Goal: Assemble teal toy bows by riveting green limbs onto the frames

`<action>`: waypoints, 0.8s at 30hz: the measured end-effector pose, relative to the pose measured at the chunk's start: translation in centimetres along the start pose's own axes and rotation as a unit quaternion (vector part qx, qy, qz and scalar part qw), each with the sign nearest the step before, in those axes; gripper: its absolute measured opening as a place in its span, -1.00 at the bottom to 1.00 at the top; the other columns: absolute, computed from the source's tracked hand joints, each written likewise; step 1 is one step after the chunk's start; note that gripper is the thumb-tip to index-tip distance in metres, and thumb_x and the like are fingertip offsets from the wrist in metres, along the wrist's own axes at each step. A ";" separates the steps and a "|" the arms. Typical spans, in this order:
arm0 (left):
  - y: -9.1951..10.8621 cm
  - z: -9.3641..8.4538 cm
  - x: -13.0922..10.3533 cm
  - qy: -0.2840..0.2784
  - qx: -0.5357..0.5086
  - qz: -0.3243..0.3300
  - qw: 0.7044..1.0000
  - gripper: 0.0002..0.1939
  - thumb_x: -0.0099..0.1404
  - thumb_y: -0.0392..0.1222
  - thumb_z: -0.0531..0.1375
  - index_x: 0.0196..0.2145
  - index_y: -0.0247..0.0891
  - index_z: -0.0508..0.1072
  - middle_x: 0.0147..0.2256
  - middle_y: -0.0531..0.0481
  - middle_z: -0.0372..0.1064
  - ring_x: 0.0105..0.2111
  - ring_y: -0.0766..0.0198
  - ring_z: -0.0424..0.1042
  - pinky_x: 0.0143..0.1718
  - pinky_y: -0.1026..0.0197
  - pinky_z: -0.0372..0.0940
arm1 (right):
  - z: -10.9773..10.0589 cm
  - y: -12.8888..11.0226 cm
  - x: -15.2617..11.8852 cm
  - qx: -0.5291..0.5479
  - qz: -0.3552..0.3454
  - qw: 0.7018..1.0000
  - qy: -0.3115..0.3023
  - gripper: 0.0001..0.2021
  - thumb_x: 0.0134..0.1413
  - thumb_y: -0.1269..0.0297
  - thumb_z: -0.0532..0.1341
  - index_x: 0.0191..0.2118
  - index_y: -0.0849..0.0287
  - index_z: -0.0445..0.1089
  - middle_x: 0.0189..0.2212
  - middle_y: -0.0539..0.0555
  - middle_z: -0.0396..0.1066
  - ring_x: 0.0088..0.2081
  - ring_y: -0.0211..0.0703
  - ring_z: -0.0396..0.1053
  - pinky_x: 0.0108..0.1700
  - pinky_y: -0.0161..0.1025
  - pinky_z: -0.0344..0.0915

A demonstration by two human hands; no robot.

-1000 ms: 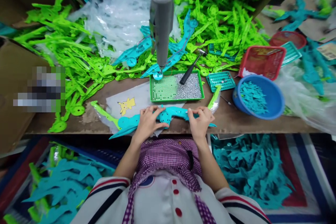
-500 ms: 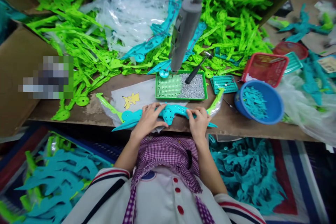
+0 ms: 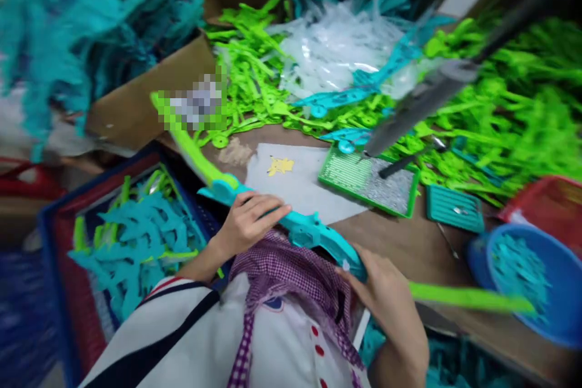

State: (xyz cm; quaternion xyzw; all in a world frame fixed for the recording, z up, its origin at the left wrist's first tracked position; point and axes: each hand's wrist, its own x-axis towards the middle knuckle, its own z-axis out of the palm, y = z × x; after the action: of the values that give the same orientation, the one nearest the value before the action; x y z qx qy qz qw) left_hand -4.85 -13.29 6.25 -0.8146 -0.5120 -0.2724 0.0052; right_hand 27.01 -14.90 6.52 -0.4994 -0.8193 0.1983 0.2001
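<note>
A teal plastic toy bow [image 3: 307, 231] with green limbs is held across my lap, tilted down to the right. My left hand [image 3: 252, 221] wraps over its left part, beside the raised green limb [image 3: 193, 148]. Around the right end of the teal body closes my right hand [image 3: 384, 285], thumb below and fingers on top. The other green limb [image 3: 468, 297] sticks out past that wrist. Beyond the bow lies a white sheet [image 3: 300, 194] with a yellow cartoon figure. A hanging power screwdriver [image 3: 418, 103] points at a green tray [image 3: 364, 197] of small metal screws.
A black-handled hammer [image 3: 404, 165] rests on the screw tray. To the right are a small teal tray [image 3: 443, 197] and a blue bucket [image 3: 561, 327] of small teal parts. Green pieces [image 3: 254, 85] heap up behind. A blue-edged crate [image 3: 52, 273] of teal parts stands at left.
The view has swung left, bringing the left crate closer to the middle. The bow has come off the bench edge toward my body and tilted, with both hands still on it.
</note>
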 end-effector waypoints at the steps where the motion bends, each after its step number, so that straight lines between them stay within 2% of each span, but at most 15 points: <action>1: 0.1 -0.3 -0.8 0.061 0.028 -0.024 0.997 -0.60 0.40 -0.20 0.21 0.15 0.16 0.43 0.05 0.03 0.43 0.03 0.17 0.45 0.20 0.00 0.19 | 0.8 -0.3 -0.1 -0.004 -0.007 1.000 0.002 -0.63 0.20 -0.14 0.19 -0.04 -0.03 0.46 -0.38 0.10 0.54 -0.38 0.07 0.48 -0.35 -0.03 0.34; 2: 0.2 -0.4 -1.7 0.134 0.058 -0.066 0.987 -0.56 0.37 -0.13 0.26 0.17 0.18 0.39 0.13 0.02 0.35 0.10 0.12 0.41 0.24 -0.03 0.17 | 1.6 -0.8 -0.1 -0.002 -0.013 1.000 0.011 -0.65 0.21 -0.15 0.18 -0.14 -0.01 0.46 -0.44 0.07 0.51 -0.43 0.03 0.45 -0.39 -0.07 0.31; 4: 0.8 0.1 -3.8 0.277 0.087 -0.187 0.939 -0.33 0.26 0.05 0.35 0.27 0.13 0.26 0.27 -0.07 0.13 0.25 -0.03 0.25 0.28 -0.13 0.15 | 3.0 -2.5 0.6 0.032 -0.017 0.999 0.023 -0.66 0.23 -0.12 0.17 -0.22 0.06 0.44 -0.47 0.05 0.47 -0.46 -0.04 0.43 -0.40 -0.13 0.29; 6: 1.7 1.4 -6.4 0.357 -0.001 -0.294 0.887 -0.11 0.20 0.21 0.35 0.36 0.02 0.08 0.32 -0.20 0.03 0.29 -0.10 0.18 0.24 -0.15 0.22 | 4.4 -4.5 1.5 0.101 -0.016 0.995 -0.010 -0.69 0.25 -0.04 0.18 -0.21 0.12 0.43 -0.44 0.04 0.48 -0.44 -0.11 0.42 -0.38 -0.19 0.29; 7: 2.4 2.1 -7.7 0.364 -0.095 -0.322 0.869 -0.09 0.22 0.27 0.31 0.37 -0.03 0.04 0.30 -0.25 0.06 0.26 -0.08 0.24 0.19 -0.11 0.28 | 5.2 -5.5 2.1 0.137 -0.018 0.990 -0.039 -0.71 0.25 -0.01 0.19 -0.21 0.13 0.43 -0.43 0.03 0.48 -0.43 -0.14 0.40 -0.37 -0.22 0.29; 8: 3.1 3.0 -9.1 0.343 -0.205 -0.333 0.854 -0.08 0.21 0.33 0.28 0.37 -0.06 0.04 0.27 -0.27 0.13 0.19 -0.04 0.33 0.14 -0.08 0.33 | 6.0 -6.4 2.7 0.172 -0.023 0.983 -0.065 -0.72 0.25 0.01 0.20 -0.22 0.14 0.43 -0.42 0.02 0.47 -0.43 -0.16 0.38 -0.36 -0.24 0.28; 10: 4.8 4.4 -11.4 0.243 -0.404 -0.332 0.817 0.01 0.08 0.35 0.37 0.33 -0.10 0.11 0.18 -0.27 0.27 0.07 -0.01 0.45 0.09 -0.05 0.38 | 8.1 -8.5 4.0 0.236 -0.037 0.965 -0.105 -0.74 0.22 0.03 0.23 -0.21 0.14 0.43 -0.38 0.01 0.48 -0.38 -0.18 0.38 -0.31 -0.25 0.30; 11: 5.5 4.9 -12.3 0.202 -0.472 -0.339 0.789 0.03 -0.01 0.31 0.43 0.29 -0.12 0.17 0.14 -0.26 0.33 0.03 -0.01 0.48 0.08 -0.04 0.38 | 9.3 -9.7 4.7 0.266 -0.044 0.956 -0.119 -0.73 0.21 0.03 0.23 -0.20 0.14 0.43 -0.35 0.02 0.48 -0.35 -0.18 0.39 -0.28 -0.24 0.32; 12: 6.1 5.2 -13.0 0.186 -0.513 -0.359 0.757 0.03 -0.07 0.26 0.48 0.26 -0.15 0.23 0.10 -0.24 0.38 0.01 -0.01 0.49 0.08 -0.03 0.38 | 10.6 -11.1 5.3 0.296 -0.051 0.945 -0.130 -0.72 0.21 0.02 0.23 -0.19 0.15 0.43 -0.33 0.03 0.49 -0.32 -0.16 0.41 -0.24 -0.23 0.33; 13: 6.5 5.3 -13.6 0.201 -0.531 -0.391 0.725 -0.01 -0.09 0.20 0.51 0.22 -0.17 0.28 0.07 -0.22 0.42 0.00 0.00 0.49 0.08 -0.02 0.38 | 12.0 -12.7 6.0 0.323 -0.059 0.934 -0.139 -0.71 0.21 0.02 0.22 -0.18 0.15 0.43 -0.30 0.04 0.50 -0.28 -0.15 0.42 -0.20 -0.22 0.35; 16: 5.9 4.4 -15.3 0.334 -0.472 -0.503 0.642 -0.20 -0.03 0.12 0.50 0.10 -0.22 0.40 -0.02 -0.15 0.50 -0.03 0.02 0.48 0.05 0.02 0.38 | 15.6 -18.0 7.4 0.377 -0.100 0.908 -0.156 -0.66 0.27 -0.01 0.16 -0.09 0.17 0.43 -0.22 0.09 0.52 -0.21 -0.12 0.45 -0.11 -0.17 0.37; 18: 4.0 3.1 -17.3 0.414 -0.374 -0.549 0.622 -0.27 -0.05 0.09 0.50 0.03 -0.23 0.43 -0.09 -0.11 0.52 -0.08 0.03 0.49 0.00 0.03 0.40 | 17.0 -20.5 7.7 0.379 -0.171 0.894 -0.168 -0.59 0.30 -0.01 0.11 0.07 0.17 0.40 -0.04 0.18 0.51 -0.02 -0.04 0.45 0.05 -0.08 0.35; 20: 1.4 1.6 -20.7 0.468 -0.241 -0.593 0.609 -0.33 -0.03 0.04 0.48 0.00 -0.23 0.44 -0.11 -0.10 0.52 -0.07 0.02 0.49 0.00 0.03 0.40 | 17.3 -21.2 7.5 0.348 -0.251 0.882 -0.194 -0.52 0.31 0.01 0.12 0.22 0.14 0.31 0.16 0.22 0.41 0.19 0.03 0.35 0.21 0.03 0.25; 22: -1.4 -0.1 -25.2 0.477 -0.082 -0.658 0.576 -0.48 0.12 -0.02 0.37 0.00 -0.24 0.41 -0.05 -0.13 0.50 -0.01 0.03 0.48 0.05 0.05 0.37 | 16.9 -19.9 6.9 0.313 -0.288 0.876 -0.227 -0.54 0.30 0.06 0.16 0.24 0.07 0.32 0.22 0.20 0.38 0.25 0.03 0.31 0.25 0.04 0.22; 24: -3.7 -1.8 -29.9 0.383 0.066 -0.735 0.556 -0.66 0.30 -0.11 0.21 -0.01 -0.27 0.39 -0.04 -0.15 0.50 0.01 0.08 0.47 0.05 0.09 0.36 | 16.3 -17.4 6.3 0.306 -0.261 0.882 -0.247 -0.64 0.31 0.12 0.16 0.14 0.06 0.42 0.13 0.17 0.46 0.17 -0.03 0.40 0.19 -0.04 0.30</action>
State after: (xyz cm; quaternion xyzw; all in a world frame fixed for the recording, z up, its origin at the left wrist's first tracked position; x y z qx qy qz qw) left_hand -18.53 -36.85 -6.69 0.0284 -0.8991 -0.4337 0.0526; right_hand 2.93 -18.68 2.79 -0.1165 -0.8413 0.4968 0.1785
